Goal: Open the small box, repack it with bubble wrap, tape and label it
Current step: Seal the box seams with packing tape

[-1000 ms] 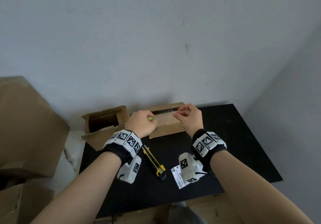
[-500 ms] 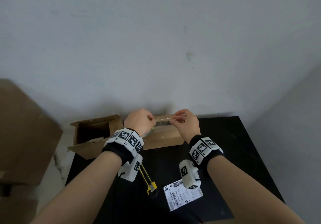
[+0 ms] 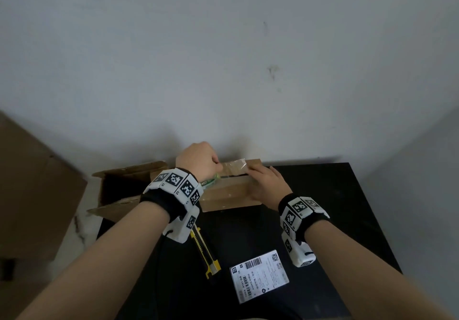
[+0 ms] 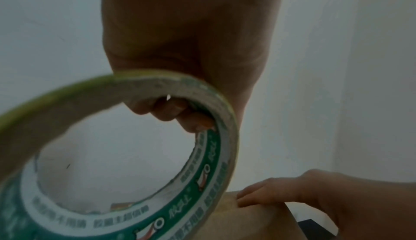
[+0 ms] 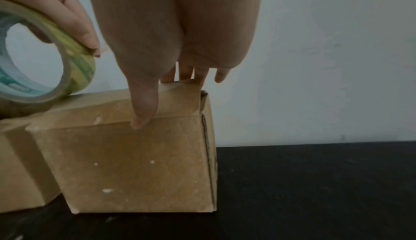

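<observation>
Atop small box [image 3: 229,190]: left hand [image 3: 197,162] grips tape roll [image 4: 126,172], right hand [image 3: 267,186] presses.

Tape roll [image 3: 211,180] on small box [image 3: 228,195], label [image 3: 259,276] in front.

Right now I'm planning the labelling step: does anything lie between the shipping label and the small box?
Nothing visible: bare black table separates the shipping label from the small box. The utility knife lies off to the left.

The label [image 3: 259,275] print is too small to read; the left hand [image 3: 197,161] hides most of the tape roll [image 3: 211,180].
</observation>
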Available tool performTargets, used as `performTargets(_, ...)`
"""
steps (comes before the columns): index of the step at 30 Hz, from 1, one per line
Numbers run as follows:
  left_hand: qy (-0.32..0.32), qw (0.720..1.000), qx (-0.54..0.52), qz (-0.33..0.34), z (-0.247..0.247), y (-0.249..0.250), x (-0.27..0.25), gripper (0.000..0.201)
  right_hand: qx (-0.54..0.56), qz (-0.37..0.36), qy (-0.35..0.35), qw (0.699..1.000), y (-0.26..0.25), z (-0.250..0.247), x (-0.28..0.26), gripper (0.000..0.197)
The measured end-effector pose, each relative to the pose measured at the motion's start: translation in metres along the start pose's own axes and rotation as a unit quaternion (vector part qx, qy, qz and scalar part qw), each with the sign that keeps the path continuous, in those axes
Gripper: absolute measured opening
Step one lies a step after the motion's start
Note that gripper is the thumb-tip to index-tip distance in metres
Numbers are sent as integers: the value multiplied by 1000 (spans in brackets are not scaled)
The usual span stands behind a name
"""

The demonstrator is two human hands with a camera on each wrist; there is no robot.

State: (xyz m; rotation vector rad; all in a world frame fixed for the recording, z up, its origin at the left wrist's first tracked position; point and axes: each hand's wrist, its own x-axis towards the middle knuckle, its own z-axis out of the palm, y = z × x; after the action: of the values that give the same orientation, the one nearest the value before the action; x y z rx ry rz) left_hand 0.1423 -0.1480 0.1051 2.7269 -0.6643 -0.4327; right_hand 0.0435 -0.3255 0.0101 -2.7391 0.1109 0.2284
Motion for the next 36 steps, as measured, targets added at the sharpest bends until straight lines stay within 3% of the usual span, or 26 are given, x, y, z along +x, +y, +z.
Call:
performTargets(7,-48,998,31,-4,3,15,15,17,-52,-30,39,997,0,-3,2,39)
performTargets(16,-85,996,33,-3,15,25,31,15,162,45,83,982,3,-1,7,14)
performTargets(22,-80,996,44,-12,19,27,34,17,272,112,69,953,2,-7,6,34)
performTargets(26,-81,996,44,-8,20,28,34,17,264,135,82,951,2,-10,9,24)
performTargets(28,-78,996,42,-8,20,28,34,19,276,147,80,946,0,-14,11,28)
performTargets(36,-68,997,43,4,22,27,29,20,390,209,70,894,-4,-18,12,45)
